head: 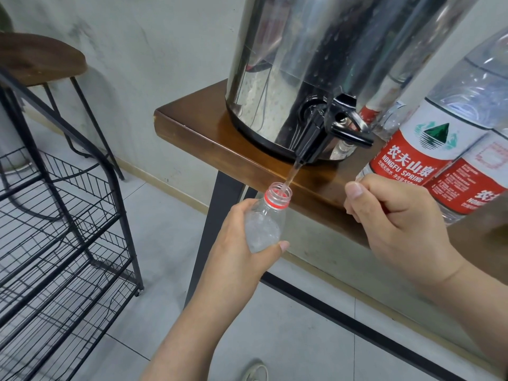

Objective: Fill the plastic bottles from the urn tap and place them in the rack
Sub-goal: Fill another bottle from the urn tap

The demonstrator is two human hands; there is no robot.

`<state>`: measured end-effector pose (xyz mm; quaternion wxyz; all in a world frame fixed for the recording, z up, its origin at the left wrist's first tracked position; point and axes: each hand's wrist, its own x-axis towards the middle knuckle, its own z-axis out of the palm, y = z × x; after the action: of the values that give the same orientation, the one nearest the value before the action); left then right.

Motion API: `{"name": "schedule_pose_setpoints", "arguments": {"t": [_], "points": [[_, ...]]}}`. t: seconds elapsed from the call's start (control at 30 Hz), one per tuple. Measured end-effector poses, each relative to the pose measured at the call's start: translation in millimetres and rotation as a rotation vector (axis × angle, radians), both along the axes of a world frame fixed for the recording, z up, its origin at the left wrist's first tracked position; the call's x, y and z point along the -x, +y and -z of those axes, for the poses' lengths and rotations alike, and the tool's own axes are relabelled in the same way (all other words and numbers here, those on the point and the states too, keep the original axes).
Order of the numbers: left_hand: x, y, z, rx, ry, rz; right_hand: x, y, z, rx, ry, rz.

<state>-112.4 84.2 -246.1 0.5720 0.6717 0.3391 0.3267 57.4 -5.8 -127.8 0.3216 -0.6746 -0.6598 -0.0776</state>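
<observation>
just above the left hand (242,232), whose fingers wrap the open plastic bottle (265,220), water runs from the urn tap (321,133) into its neck: filling is under way. right hand (395,218) is curled, seemingly pinching a red cap. next, judge the level, close the tap, cap it, then reach the wire rack (63,215).

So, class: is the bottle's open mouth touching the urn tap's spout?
Apart. The head view shows the bottle mouth below the spout, with the water stream crossing a clear gap.

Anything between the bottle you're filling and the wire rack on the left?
Nothing visible. The bottle, gripped by the left hand under the tap, has only open floor toward the rack.
</observation>
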Motion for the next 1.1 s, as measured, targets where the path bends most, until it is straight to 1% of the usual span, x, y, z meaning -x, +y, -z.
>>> {"name": "schedule_pose_setpoints", "arguments": {"t": [1.1], "points": [[1.1,0.6,0.7,0.001,0.004,0.014,0.8,0.0,-0.9,0.001,-0.013,0.018]]}}
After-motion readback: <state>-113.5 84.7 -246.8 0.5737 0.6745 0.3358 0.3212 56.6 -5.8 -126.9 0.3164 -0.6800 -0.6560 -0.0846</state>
